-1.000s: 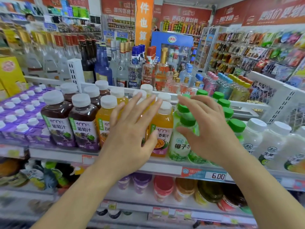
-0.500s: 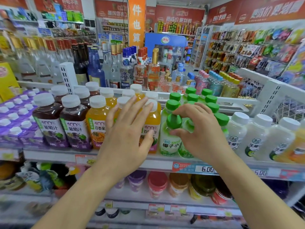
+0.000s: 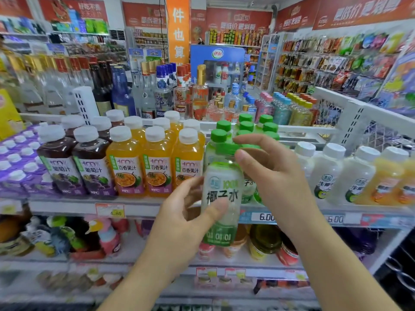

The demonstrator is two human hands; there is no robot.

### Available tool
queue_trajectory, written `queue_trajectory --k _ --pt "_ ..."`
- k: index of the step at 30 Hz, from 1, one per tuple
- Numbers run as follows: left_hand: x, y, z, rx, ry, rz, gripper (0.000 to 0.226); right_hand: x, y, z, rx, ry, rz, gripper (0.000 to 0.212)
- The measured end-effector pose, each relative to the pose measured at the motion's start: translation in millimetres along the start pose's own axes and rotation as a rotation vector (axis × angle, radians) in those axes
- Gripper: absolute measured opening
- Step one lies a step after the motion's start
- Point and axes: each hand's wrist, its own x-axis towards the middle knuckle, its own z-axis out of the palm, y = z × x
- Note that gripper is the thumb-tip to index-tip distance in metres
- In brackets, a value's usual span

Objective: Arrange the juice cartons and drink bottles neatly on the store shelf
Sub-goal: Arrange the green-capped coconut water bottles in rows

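Coconut bottle (image 3: 221,198), green cap, is lifted off the shelf (image 3: 143,207) and hangs in front of its edge, over the price strip, roughly upright w/ label facing the camera. Left hand (image 3: 182,223) holds the lower body: thumb across the front, fingers wrapped behind. Right hand (image 3: 269,176) is at the top, thumb and fingers curled round the cap/neck area; exact contact is blurred, so can't say how firm that pinch is.

Behind it, the green-cap row (image 3: 253,129) stands on the shelf; passionfruit bottles (image 3: 155,167) just left, grape bottles (image 3: 74,167) further left, white-cap bottles (image 3: 330,171) to the right.

Risks, as I judge: the slot it goes back into sits tight between orange and green rows, so a tilted re-entry could knock a neighbour over, maybe domino the row. Smooth plastic + loose top pinch = slip, and the drop lands on the lower shelf's jars (image 3: 265,241).

Hidden: the slot itself, behind bottle and right hand. Motion blur smears the cap. Purple cartons (image 3: 15,164) are cut off at the left edge.
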Motion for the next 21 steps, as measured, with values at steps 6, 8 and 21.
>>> queue_trajectory --k 6,8,21 --pt "-20.0 -9.3 10.9 -0.294 0.080 -0.241 0.048 -54.6 33.0 -12.8 0.173 -0.125 0.180 0.049" --pt "-25.2 -11.4 14.1 -0.312 0.115 -0.261 0.051 -73.4 41.1 -9.9 0.240 -0.204 0.250 0.051" --pt "-48.5 -16.6 19.7 -0.174 -0.031 -0.286 0.044 -134.9 41.3 20.4 0.135 0.057 0.192 0.061"
